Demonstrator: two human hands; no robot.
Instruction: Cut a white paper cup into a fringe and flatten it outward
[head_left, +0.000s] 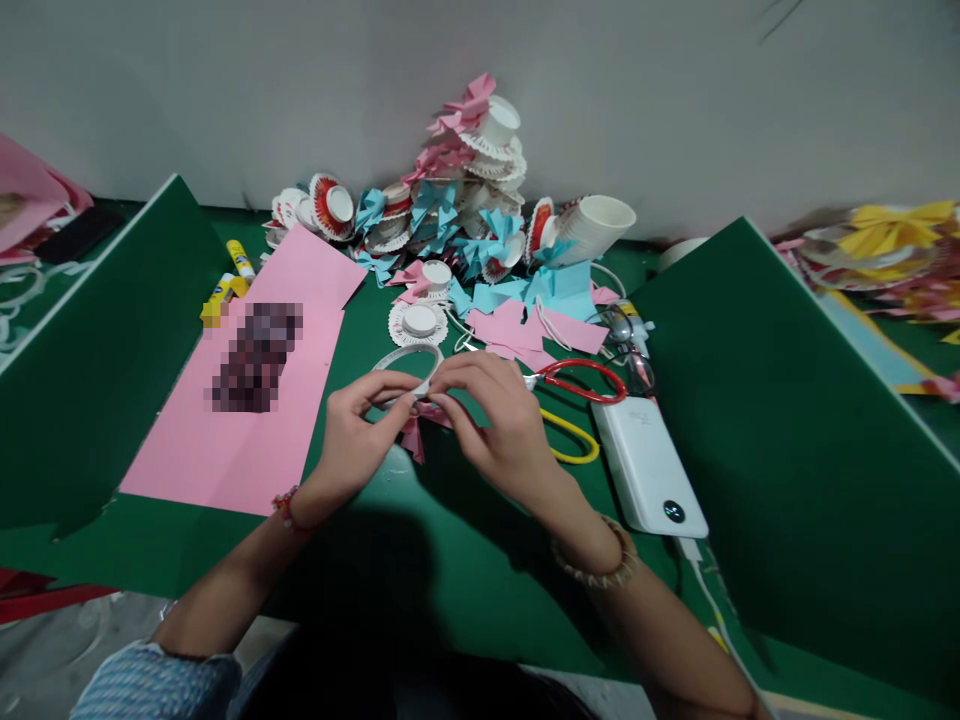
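Observation:
My left hand (pixel 358 428) and my right hand (pixel 495 420) meet over the middle of the green table (pixel 465 580). Both pinch a small pink folded paper piece (pixel 417 428) together with a thin white paper ring (pixel 409 362) that arcs just beyond the fingertips. The fingers of both hands are closed on these parts. A beaded bracelet sits on each wrist. Part of the pink piece is hidden under my fingers.
A large pink sheet (pixel 247 400) lies at the left, with glue sticks (pixel 225 285) beside it. Red and yellow scissors (pixel 581 385), glasses (pixel 626 340) and a white power bank (pixel 649 465) lie at the right. Paper-cup crafts (pixel 457 210) pile up by the wall. Green dividers (pixel 780 430) stand on both sides.

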